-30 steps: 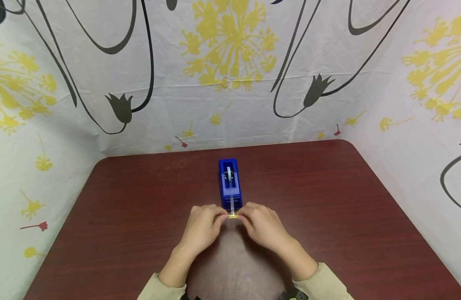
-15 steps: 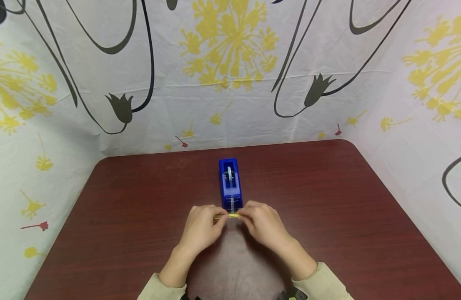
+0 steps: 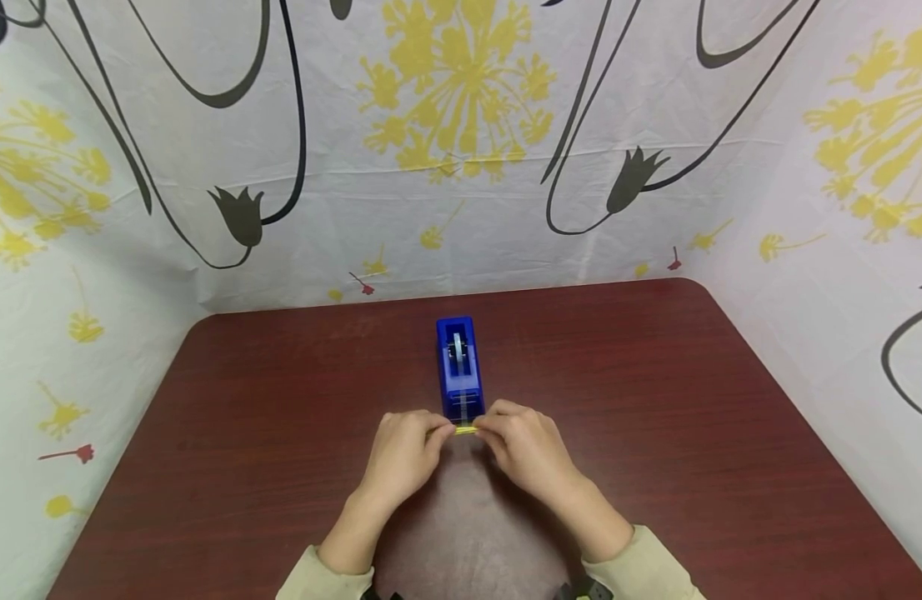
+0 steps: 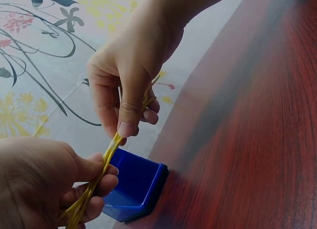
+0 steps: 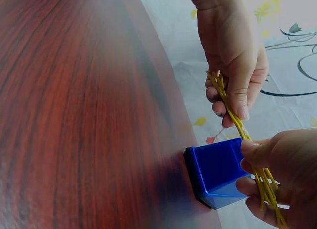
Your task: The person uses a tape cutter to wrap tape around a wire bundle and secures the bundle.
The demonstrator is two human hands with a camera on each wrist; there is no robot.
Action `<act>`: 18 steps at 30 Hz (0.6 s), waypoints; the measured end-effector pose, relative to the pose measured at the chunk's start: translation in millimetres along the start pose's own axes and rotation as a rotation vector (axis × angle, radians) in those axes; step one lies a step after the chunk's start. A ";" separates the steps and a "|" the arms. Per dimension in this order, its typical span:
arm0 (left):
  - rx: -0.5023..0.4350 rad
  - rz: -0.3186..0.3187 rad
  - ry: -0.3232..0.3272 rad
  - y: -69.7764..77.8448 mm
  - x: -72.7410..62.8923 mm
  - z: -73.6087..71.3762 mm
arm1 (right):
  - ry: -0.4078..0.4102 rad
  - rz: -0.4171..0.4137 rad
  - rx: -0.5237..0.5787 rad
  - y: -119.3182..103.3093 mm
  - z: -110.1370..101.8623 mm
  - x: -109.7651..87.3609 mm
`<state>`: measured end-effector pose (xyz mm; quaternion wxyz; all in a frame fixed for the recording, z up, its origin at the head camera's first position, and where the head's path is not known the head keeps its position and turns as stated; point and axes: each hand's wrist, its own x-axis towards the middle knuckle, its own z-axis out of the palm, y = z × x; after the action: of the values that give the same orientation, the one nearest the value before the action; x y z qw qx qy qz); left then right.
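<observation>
My left hand (image 3: pixel 407 454) and right hand (image 3: pixel 527 450) pinch a bundle of thin yellow strands (image 3: pixel 465 430) between thumbs and fingers, one hand at each side of its middle. In the left wrist view the yellow bundle (image 4: pixel 101 172) runs on past both thumbs, with loose ends fanning out. Directly beyond the fingers stands a blue tape dispenser (image 3: pixel 459 367), its front end facing me. Clear tape (image 3: pixel 464 407) stretches from the roll down its front towards the bundle. A pale piece of tape (image 5: pixel 243 131) shows on the strands between the two thumbs in the right wrist view.
The dark red wooden table (image 3: pixel 296 375) extends to both sides of the hands. A white sheet (image 3: pixel 431 242) with yellow and grey flower prints hangs behind it and at both sides.
The hands and the yellow bundle have shifted very slightly towards the dispenser, both still pinching. Strand ends seen behind the left fingers half a second ago are hidden in the head view now.
</observation>
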<state>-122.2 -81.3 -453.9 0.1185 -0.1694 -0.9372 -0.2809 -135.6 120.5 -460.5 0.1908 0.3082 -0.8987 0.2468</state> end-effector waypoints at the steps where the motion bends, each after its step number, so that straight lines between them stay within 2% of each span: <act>1: -0.005 -0.001 0.001 -0.4 -0.1 0.1 | -0.003 0.004 0.005 -0.1 0.0 0.3; 12: -0.059 0.039 0.038 -5.3 0.0 3.7 | -0.080 0.111 0.038 -4.1 -4.4 9.0; 18: -0.042 0.062 0.063 -5.5 0.1 3.7 | -0.152 0.171 0.060 -3.3 -5.9 13.0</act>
<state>-124.9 -83.5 -459.5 0.1532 -0.1919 -0.9211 -0.3021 -142.0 115.5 -448.3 0.0911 0.2538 -0.9258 0.2648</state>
